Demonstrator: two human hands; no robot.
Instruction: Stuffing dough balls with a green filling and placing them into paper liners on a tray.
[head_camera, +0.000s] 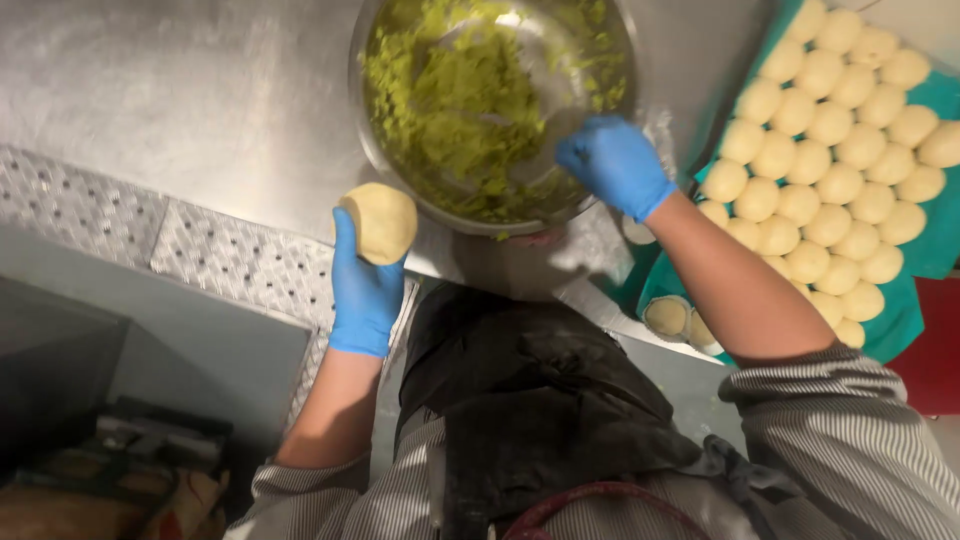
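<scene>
Clearly the left hand (365, 285) cups a dough disc (380, 222) loosely; it could slip. Right hand (615, 165) pinches filling (455, 110) in the bowl (362, 120), which may crumble.

The left hand (365, 285), in a blue glove, is raised with its palm up and fingers (345, 235) curled upward, the forearm bare below the glove. The right hand (615, 165), also blue-gloved, reaches forward with fingers (575, 155) bent downward, wrist cocked, bare forearm running back to a striped sleeve.
</scene>
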